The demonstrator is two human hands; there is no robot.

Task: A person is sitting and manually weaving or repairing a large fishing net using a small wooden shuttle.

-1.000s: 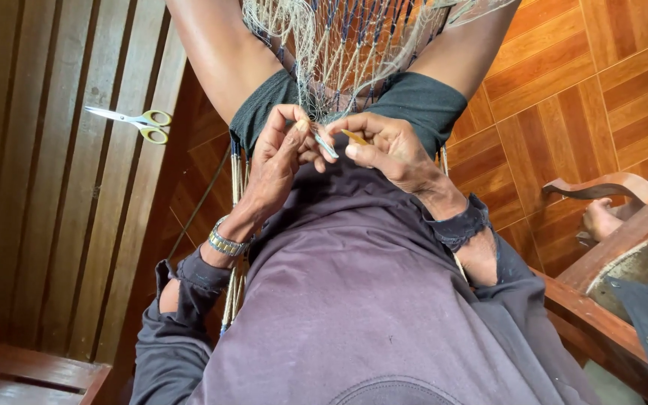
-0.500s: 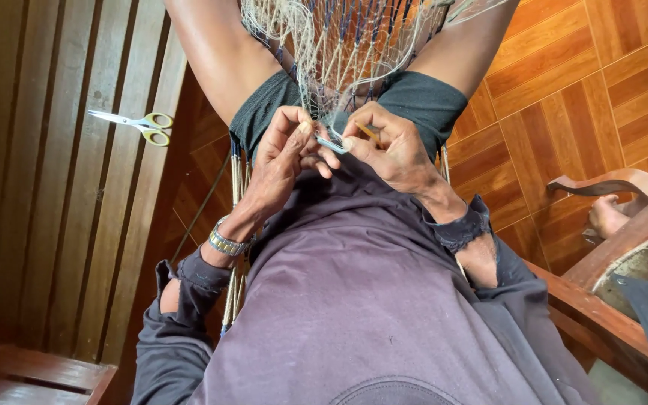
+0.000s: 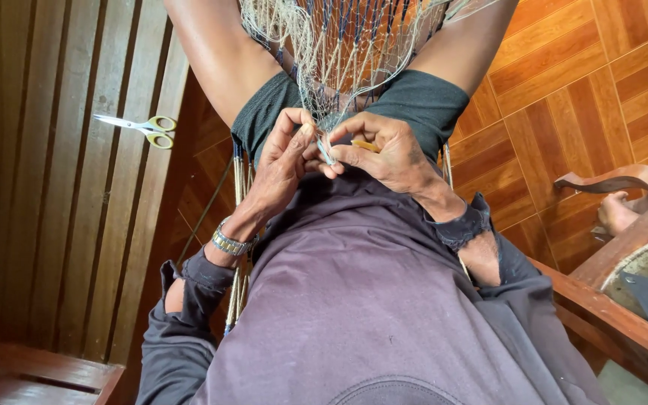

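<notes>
A pale fishing net point(image 3: 343, 45) with dark cords hangs down between my knees. My left hand point(image 3: 283, 161) pinches the net's lower edge between thumb and fingers. My right hand point(image 3: 384, 154) holds a small yellow-and-blue netting needle point(image 3: 328, 154) against the same spot of mesh. The two hands touch each other just above my lap. A metal watch point(image 3: 228, 244) sits on my left wrist.
Yellow-handled scissors point(image 3: 140, 127) lie on the wooden slatted bench point(image 3: 61, 195) to my left. A bundle of thin rods point(image 3: 238, 195) runs beside my left thigh. To the right are a wooden chair arm point(image 3: 616, 180) and another person's bare foot point(image 3: 620, 214) on the tiled floor.
My right hand has turned the needle from pointing sideways to more upright at the mesh, and both hands stay together at the net's edge.
</notes>
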